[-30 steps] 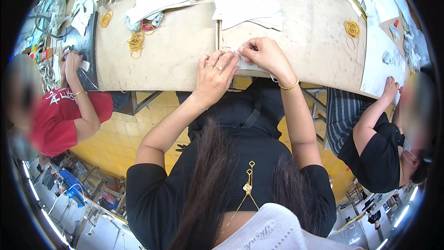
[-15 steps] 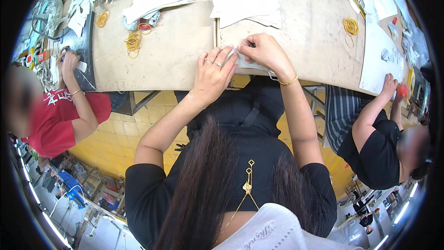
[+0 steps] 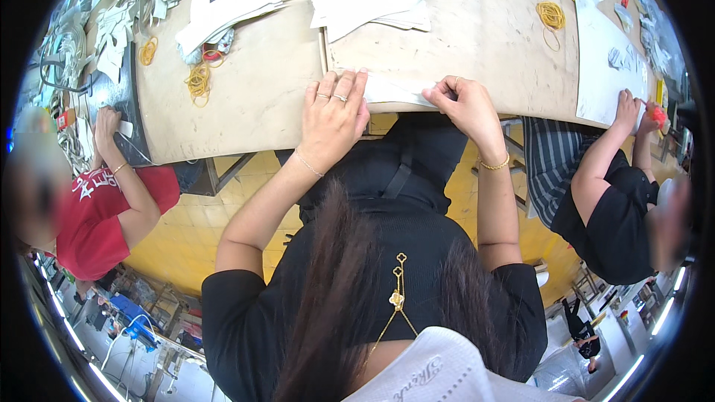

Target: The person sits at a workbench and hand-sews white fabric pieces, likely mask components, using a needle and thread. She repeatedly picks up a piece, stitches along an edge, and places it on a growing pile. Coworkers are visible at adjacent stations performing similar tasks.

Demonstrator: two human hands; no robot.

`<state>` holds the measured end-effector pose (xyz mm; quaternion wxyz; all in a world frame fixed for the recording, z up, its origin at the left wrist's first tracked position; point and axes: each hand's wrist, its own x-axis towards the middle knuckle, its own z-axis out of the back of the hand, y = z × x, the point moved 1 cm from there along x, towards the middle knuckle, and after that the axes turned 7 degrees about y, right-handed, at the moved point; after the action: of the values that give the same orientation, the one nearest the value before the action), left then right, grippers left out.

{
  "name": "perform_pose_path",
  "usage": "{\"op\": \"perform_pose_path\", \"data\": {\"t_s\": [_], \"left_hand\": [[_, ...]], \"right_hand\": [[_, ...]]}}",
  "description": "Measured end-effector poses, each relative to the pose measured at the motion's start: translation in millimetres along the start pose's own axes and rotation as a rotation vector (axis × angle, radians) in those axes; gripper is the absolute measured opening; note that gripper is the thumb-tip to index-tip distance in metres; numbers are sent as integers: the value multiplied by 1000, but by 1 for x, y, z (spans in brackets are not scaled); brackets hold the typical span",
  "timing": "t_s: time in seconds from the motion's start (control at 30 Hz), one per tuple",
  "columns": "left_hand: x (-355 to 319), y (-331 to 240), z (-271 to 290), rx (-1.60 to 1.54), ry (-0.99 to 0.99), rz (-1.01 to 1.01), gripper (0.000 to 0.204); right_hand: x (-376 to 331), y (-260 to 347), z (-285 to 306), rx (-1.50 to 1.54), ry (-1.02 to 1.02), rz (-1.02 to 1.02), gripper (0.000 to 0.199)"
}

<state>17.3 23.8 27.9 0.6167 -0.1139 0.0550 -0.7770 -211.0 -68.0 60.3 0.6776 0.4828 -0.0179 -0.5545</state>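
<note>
A flat white cut piece [image 3: 398,91] lies along the table's near edge, between my two hands. Over its left end, my left hand [image 3: 331,115] rests with fingers stretched out, holding it down on the tabletop. The thumb and forefinger of my right hand [image 3: 465,108] pinch the piece's right end. Whether the piece is cloth or leather cannot be made out. Beyond my hands a stack of similar white cut pieces [image 3: 369,6] sits on the table.
Another white stack [image 3: 234,7] and yellow rubber bands [image 3: 198,83] lie at the left. More rubber bands [image 3: 550,16] are at the right. A person in red [image 3: 112,205] works at my left, another in black [image 3: 611,231] at my right. A seam [image 3: 322,45] crosses the brown table.
My right hand has moved right, away from my left hand, and more of the white piece shows between them. My left hand stays at the left end. The whole view has shifted slightly.
</note>
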Motion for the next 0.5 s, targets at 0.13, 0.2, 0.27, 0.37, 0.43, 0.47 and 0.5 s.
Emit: {"op": "perform_pose_path", "data": {"t_s": [0.13,0.2,0.27,0.37,0.43,0.47,0.5], "left_hand": [[1,1,0,40,31,-21,55],[1,1,0,60,48,-41,56],[1,1,1,81,53,-61,57],[1,-2,1,120,56,-79,57],[3,-5,2,158,76,-78,60],[3,-7,2,163,96,-74,61],[4,-8,3,167,115,-69,63]], "right_hand": [[0,0,-2,-5,-23,27,35],[2,0,-1,-22,-28,24,34],[4,-1,1,-24,-20,11,32],[11,-2,2,-93,-7,-2,33],[14,-3,3,-93,-7,13,33],[15,-4,3,-93,-3,12,34],[16,-4,3,-84,-5,20,34]]}}
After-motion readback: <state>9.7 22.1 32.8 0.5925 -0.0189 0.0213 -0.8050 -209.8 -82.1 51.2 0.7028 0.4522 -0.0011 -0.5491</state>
